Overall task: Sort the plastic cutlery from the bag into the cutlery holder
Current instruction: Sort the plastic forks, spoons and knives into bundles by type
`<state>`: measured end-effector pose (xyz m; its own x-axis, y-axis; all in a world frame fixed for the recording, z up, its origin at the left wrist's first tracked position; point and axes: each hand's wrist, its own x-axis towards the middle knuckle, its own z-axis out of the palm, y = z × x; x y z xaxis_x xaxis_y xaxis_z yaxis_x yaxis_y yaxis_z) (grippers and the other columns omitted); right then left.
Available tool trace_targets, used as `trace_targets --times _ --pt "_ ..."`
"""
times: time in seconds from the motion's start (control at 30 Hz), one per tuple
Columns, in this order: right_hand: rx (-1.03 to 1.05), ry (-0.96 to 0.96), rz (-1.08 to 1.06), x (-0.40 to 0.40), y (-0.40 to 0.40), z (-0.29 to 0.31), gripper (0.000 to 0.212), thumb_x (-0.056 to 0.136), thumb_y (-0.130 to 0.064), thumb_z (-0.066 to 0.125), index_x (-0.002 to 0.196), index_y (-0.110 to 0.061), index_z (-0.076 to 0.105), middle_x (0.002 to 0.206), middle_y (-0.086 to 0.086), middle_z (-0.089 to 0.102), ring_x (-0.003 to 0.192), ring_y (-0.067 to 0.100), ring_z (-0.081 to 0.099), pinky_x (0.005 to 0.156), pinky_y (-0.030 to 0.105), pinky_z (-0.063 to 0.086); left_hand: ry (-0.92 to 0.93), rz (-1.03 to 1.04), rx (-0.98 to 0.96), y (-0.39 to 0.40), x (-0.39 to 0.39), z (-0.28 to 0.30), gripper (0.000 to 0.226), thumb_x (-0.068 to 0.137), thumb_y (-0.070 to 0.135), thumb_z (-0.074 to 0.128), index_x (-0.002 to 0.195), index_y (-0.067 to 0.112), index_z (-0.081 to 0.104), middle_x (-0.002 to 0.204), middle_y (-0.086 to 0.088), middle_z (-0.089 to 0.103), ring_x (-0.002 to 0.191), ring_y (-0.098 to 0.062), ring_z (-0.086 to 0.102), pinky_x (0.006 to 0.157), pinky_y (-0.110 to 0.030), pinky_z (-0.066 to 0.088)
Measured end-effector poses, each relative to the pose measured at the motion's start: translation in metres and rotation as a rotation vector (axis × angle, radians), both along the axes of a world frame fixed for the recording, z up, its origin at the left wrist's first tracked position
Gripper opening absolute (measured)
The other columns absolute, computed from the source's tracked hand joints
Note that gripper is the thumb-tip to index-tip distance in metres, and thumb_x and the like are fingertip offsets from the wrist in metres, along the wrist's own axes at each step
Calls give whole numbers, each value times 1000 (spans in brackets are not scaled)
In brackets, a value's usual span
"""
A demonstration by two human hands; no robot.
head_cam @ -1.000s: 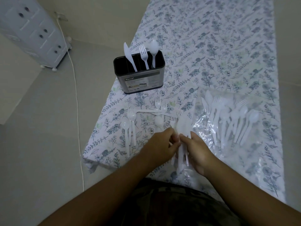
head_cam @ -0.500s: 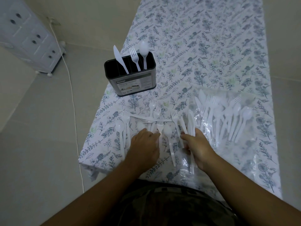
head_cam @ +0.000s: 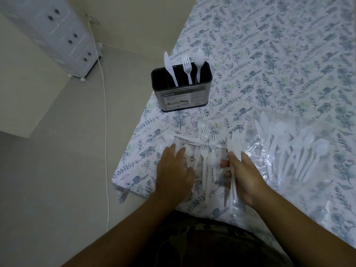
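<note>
A black and steel cutlery holder (head_cam: 182,99) stands near the table's left edge with a white knife (head_cam: 169,68), a fork (head_cam: 186,68) and a spoon (head_cam: 199,62) upright in separate slots. Loose white forks and spoons (head_cam: 207,151) lie scattered in front of me. My left hand (head_cam: 174,170) lies flat with straight fingers on the left part of that pile. My right hand (head_cam: 243,174) grips a bundle of white knives (head_cam: 234,145) by their handles. A clear plastic bag (head_cam: 296,147) with several more pieces lies to the right.
The table carries a floral cloth (head_cam: 279,54), and its left edge drops to a tiled floor (head_cam: 57,170). A white cable (head_cam: 105,112) runs along the floor. A white drawer cabinet (head_cam: 57,31) stands at the far left.
My hands have parted: the left one moved left and spread flat over the loose cutlery, while the right one kept hold of the knives. The camera tipped slightly.
</note>
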<state>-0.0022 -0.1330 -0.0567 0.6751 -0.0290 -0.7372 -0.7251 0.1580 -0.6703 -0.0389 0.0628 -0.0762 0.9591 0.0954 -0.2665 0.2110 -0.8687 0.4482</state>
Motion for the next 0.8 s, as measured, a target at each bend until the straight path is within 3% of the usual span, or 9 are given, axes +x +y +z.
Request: trace_targets --times 0.07,0.13,0.3,0.4,0.53,0.63,0.67,0.73,0.8 --pt "-4 0 57 1 6 0 25 107 -36 47 118 -15 54 93 11 61 62 19 50 50 32 47 114 122 -14 7 -1 -3 78 97 45 45 159 17 8 167 -8 -6 154 -27 -8 123 -44 3" --pt "-19 6 118 2 12 0 19 107 -30 48 118 -17 56 100 12 65 66 21 51 56 35 48 183 103 -17 12 -1 -7 80 99 50 40 159 14 1 167 -9 -14 153 -27 -12 123 -44 1" --pt "16 -10 165 3 19 2 22 103 -5 52 120 -13 63 112 5 70 70 18 54 56 34 46 165 -45 24 5 -3 -10 75 98 56 39 159 21 13 167 -4 -8 153 -29 -10 122 -51 3" --pt "55 7 130 4 20 1 24 101 0 53 122 -4 65 98 4 70 73 18 56 62 32 49 173 -66 -16 -1 -4 -9 76 98 56 38 159 23 7 168 0 -6 154 -29 -6 122 -54 5" --pt "169 18 61 6 24 5 18 105 -8 52 118 -7 64 91 10 67 77 19 62 76 35 57 36 69 -211 1 -3 -3 71 99 50 43 159 26 14 167 1 12 153 -21 9 123 -51 12" --pt "120 1 169 4 32 12 19 107 -22 49 115 -10 63 98 13 66 73 23 62 58 36 55 -121 149 -319 -4 5 11 54 97 45 48 145 21 44 145 -1 47 134 -13 40 115 -40 33" --pt "92 -21 216 4 35 14 20 108 -25 48 115 -12 63 102 15 67 73 24 62 55 34 52 -59 175 -421 -7 10 18 47 98 43 48 139 20 51 135 1 55 122 -8 48 106 -32 40" --pt "41 -95 307 2 41 18 22 108 -28 47 117 -19 65 105 14 70 78 27 63 57 37 54 242 236 -710 -19 21 30 39 104 42 41 129 20 61 119 2 66 103 -4 62 87 -23 48" --pt "-26 -163 383 1 47 21 26 108 -31 44 125 -27 63 103 11 73 80 24 64 64 37 56 435 333 -859 -29 28 36 43 105 45 33 114 20 66 103 -5 72 93 -16 69 86 -36 56"
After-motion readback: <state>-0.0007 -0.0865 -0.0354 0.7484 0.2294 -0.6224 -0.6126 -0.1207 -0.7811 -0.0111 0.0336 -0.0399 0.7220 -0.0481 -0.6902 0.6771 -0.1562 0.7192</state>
